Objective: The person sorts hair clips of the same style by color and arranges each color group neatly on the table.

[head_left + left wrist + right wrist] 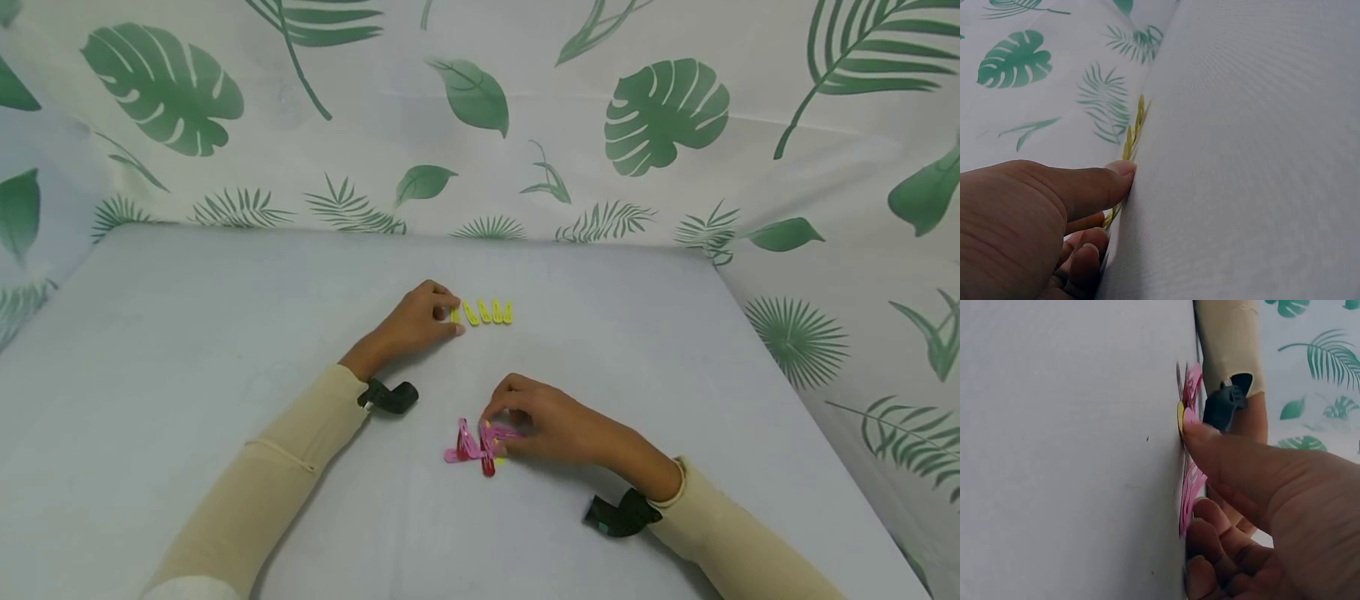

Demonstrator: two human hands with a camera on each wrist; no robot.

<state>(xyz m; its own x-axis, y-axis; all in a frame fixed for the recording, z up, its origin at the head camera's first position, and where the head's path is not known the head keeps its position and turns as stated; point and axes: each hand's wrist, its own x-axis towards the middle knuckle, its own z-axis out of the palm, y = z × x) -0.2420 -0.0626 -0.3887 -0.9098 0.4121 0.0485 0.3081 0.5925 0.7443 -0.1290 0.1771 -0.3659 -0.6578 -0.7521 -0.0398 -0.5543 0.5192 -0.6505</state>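
Several yellow snap hair clips (497, 312) lie side by side in a row on the table. My left hand (420, 318) is at the row's left end, pinching the leftmost yellow hair clip (454, 315) between thumb and fingers. Nearer to me is a small pile of pink hair clips (463, 442) and red hair clips (488, 467), with bits of yellow showing under it. My right hand (555, 421) pinches a pink hair clip (1190, 417) at the pile's right side. In the right wrist view, a yellow clip (1180, 415) shows beside the thumb tip.
A white table surface (225, 333) spreads around both hands. Behind and at the sides hangs a white cloth (540, 117) printed with green leaves. A small black camera sits on each wrist, the right one (622, 512) close to the tabletop.
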